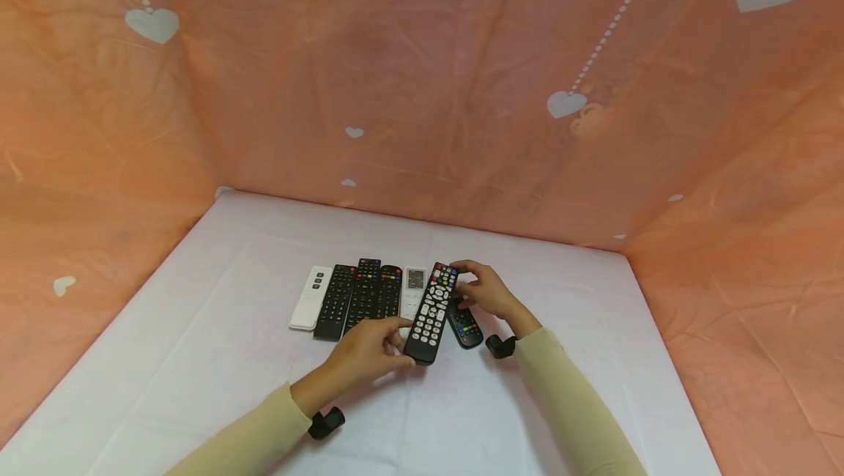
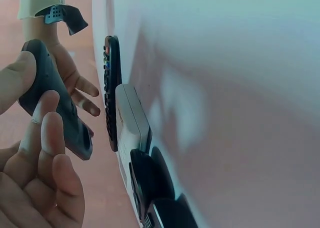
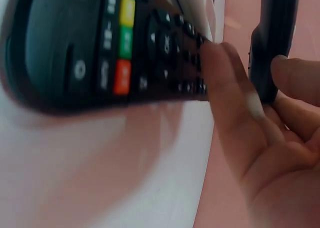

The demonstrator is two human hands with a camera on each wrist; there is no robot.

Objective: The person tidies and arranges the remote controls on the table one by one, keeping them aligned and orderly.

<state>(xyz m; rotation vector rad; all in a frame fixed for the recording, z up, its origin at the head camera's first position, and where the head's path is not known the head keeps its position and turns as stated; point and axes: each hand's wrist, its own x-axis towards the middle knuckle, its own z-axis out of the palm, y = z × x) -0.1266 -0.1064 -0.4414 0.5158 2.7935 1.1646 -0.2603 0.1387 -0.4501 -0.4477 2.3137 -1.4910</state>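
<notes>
A black remote control (image 1: 431, 315) with white and coloured buttons is held tilted above the table. My left hand (image 1: 369, 348) pinches its lower end between thumb and fingers. At the upper end, my right hand (image 1: 486, 290) grips it between thumb and fingers; in the right wrist view the thumb (image 3: 295, 77) rests against its edge. Below the right hand lies a smaller black remote (image 1: 465, 326) with coloured buttons, close under the extended fingers. Left of the held remote is a white remote with a screen (image 1: 415, 282), partly covered in the head view.
Further left on the white table (image 1: 198, 359), several black remotes (image 1: 335, 304) lie side by side, one overlapping another. A slim white remote (image 1: 310, 300) ends the row. Orange cloth walls (image 1: 395, 95) with hearts enclose the back and sides.
</notes>
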